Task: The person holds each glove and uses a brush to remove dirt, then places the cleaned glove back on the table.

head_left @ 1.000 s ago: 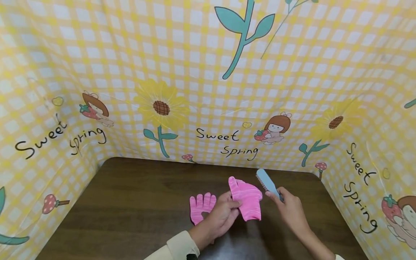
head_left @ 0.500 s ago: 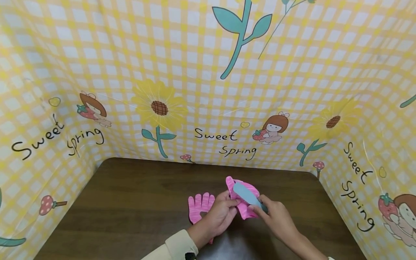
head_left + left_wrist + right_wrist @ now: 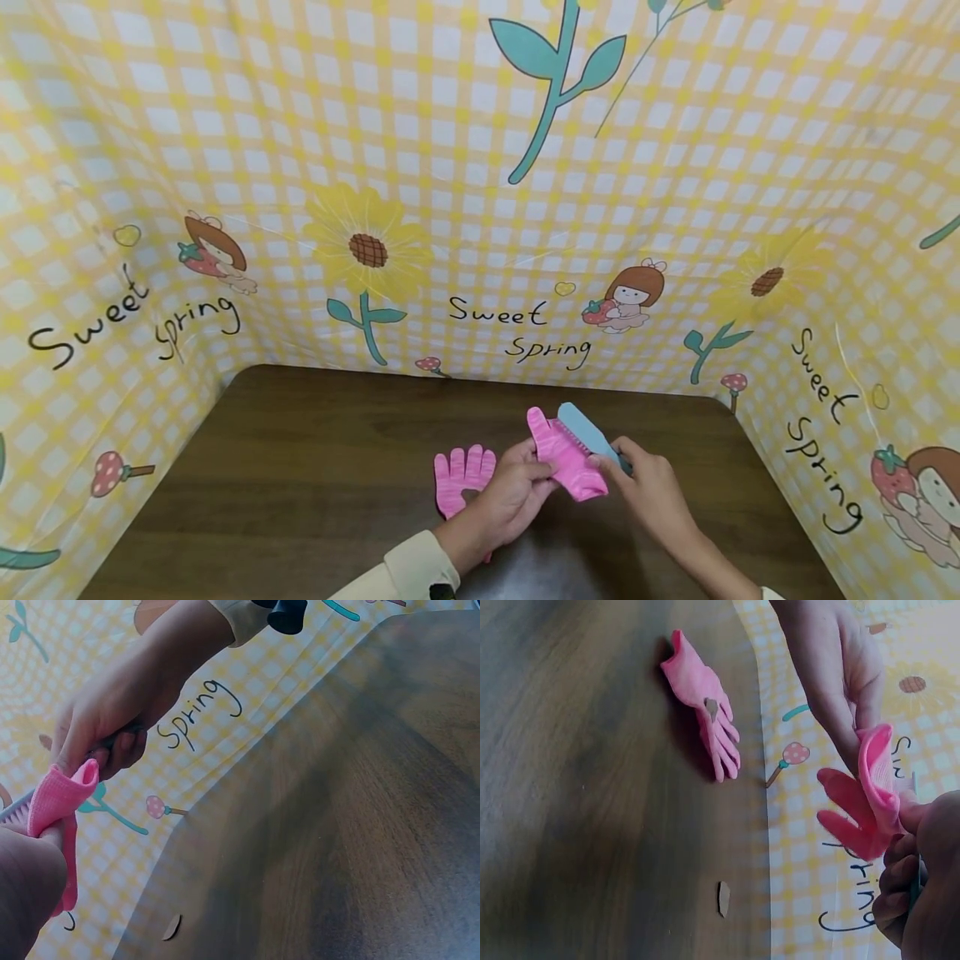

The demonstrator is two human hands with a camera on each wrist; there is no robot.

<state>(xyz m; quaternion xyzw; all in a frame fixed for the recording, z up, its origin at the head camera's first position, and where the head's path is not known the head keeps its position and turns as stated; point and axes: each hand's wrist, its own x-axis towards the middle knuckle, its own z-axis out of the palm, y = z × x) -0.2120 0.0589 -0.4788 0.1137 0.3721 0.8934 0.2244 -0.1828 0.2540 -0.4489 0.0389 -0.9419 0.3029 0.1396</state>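
In the head view my left hand (image 3: 510, 496) pinches a pink knit glove (image 3: 566, 468) between thumb and fingers, well above the table. My right hand (image 3: 654, 487) grips the handle of a light blue brush (image 3: 587, 429). The brush is tilted on edge, its bristles against the glove's upper right side. In the left wrist view the glove's cuff (image 3: 64, 787) hides part of the bristles. The right wrist view shows the cuff opening facing the camera, with loose glove fingers (image 3: 847, 799) hanging beside it.
A second pink glove (image 3: 697, 686) with a grey-brown patch lies on the dark wooden table (image 3: 315, 483), partly behind my left forearm in the head view. A small flat flake (image 3: 724, 898) lies near the table edge. Yellow checked cloth (image 3: 465, 208) encloses the back and sides.
The brush has come from right of the held glove onto it, lain across it, then shifted back right and tilted. The glove's cuff has swung right. The second glove stays put.
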